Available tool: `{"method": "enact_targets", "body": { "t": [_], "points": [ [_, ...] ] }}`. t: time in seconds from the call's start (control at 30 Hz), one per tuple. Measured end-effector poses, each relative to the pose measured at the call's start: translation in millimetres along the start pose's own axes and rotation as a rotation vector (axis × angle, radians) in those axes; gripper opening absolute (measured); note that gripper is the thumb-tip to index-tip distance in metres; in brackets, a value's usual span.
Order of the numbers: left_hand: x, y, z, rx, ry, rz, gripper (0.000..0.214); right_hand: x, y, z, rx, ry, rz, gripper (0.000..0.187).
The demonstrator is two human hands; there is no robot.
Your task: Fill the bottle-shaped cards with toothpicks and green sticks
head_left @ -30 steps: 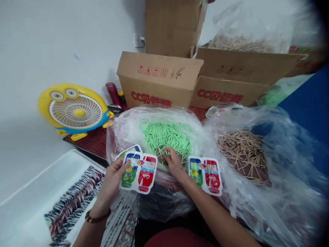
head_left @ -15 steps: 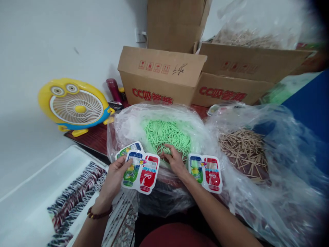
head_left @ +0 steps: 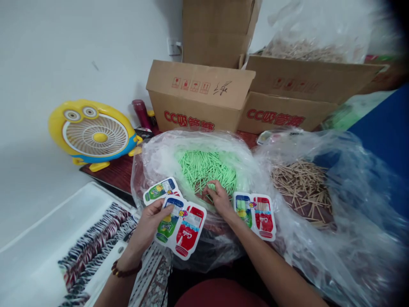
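Observation:
My left hand [head_left: 150, 224] is closed on the left edge of a flat Sprite-and-Cola packet [head_left: 188, 232], thumb on its front. Behind it lies another such packet [head_left: 156, 192], partly covered. My right hand [head_left: 220, 200] reaches to the near edge of a heap of thin green sticks [head_left: 207, 168] in an open clear plastic bag [head_left: 156, 149]. Its fingers are curled in among the sticks; what they pinch is too small to make out. Beside my right wrist lies a third packet [head_left: 263, 217], with pale sticks showing through its window.
Brown sticks [head_left: 303, 187] lie in a second plastic bag [head_left: 354, 238] on the right. Cardboard boxes [head_left: 198, 100] stand along the back. A yellow fan [head_left: 99, 136] is at the table's left end, near a dark red bottle [head_left: 141, 114]. Rows of packets fill part of a white bin [head_left: 38, 238].
My left hand has shifted slightly right and down, tilting its packet and baring more of the one behind. My right fingers have curled in closer at the green sticks.

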State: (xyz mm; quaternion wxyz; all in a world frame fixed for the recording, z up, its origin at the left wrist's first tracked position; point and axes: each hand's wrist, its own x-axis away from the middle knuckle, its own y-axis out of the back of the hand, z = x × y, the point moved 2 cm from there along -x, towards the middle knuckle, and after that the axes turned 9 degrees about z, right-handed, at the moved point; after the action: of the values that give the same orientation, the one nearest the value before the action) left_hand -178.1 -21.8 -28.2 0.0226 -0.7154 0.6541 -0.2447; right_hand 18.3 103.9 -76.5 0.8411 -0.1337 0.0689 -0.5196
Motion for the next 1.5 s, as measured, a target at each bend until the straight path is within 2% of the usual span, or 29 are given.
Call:
{"method": "enact_targets", "body": {
  "t": [0.1, 0.23, 0.47, 0.6, 0.67, 0.77, 0.87, 1.0, 1.13, 1.2, 1.33, 1.4, 1.5],
  "points": [
    [-0.4, -8.2, 6.6, -0.056, 0.003, 0.043, 0.022, 0.3, 1.4, 0.4, -0.023, 0.019, -0.028, 0.026],
    [-4.3, -18.6, 16.8, -0.119, 0.011, 0.059, 0.023, -2.5, 3.0, 14.1, -0.209, 0.078, -0.137, 0.022],
    [-15.4, -41.8, 22.0, -0.219, 0.036, 0.152, 0.028, 9.2, -6.3, 35.0, -0.401, 0.069, -0.059, 0.024],
    [-19.6, -49.1, 18.7, -0.219, 0.052, 0.185, 0.031, 21.4, -9.5, 48.3, -0.144, -0.012, 0.103, 0.015],
    [-21.8, -49.4, 17.0, -0.227, 0.063, 0.189, 0.032, 27.6, -10.4, 56.6, 0.078, 0.027, 0.204, 0.008],
    [-26.6, -48.2, 14.2, -0.27, 0.061, 0.183, 0.031, 33.9, -12.1, 63.6, 0.431, 0.089, 0.33, 0.012],
    [-32.7, -48.6, 11.3, -0.328, 0.039, 0.188, 0.031, 34.3, -13.5, 62.0, 0.688, 0.163, 0.391, 0.01],
    [-37.2, -51.5, 7.8, -0.413, 0.022, 0.224, 0.031, 31.8, -12.5, 58.7, 0.811, 0.21, 0.43, 0.01],
    [-34.0, -53.8, 5.6, -0.463, -0.004, 0.268, 0.032, 34.3, -10.4, 68.6, 0.673, 0.128, 0.422, 0.009],
    [-30.9, -54.6, 5.8, -0.469, -0.023, 0.278, 0.032, 36.4, -10.0, 77.0, 0.466, 0.103, 0.32, 0.013],
    [-26.0, -58.5, 8.9, -0.511, -0.064, 0.311, 0.032, 40.8, -13.8, 90.0, -0.043, 0.171, -0.025, 0.013],
    [-24.8, -61.9, 10.6, -0.547, -0.082, 0.343, 0.033, 43.4, -20.2, 93.3, -0.177, 0.218, -0.102, 0.012],
    [-24.0, -66.9, 12.8, -0.559, -0.085, 0.382, 0.034, 47.9, -30.4, 95.5, -0.255, 0.252, -0.105, 0.01]
  ]
}}
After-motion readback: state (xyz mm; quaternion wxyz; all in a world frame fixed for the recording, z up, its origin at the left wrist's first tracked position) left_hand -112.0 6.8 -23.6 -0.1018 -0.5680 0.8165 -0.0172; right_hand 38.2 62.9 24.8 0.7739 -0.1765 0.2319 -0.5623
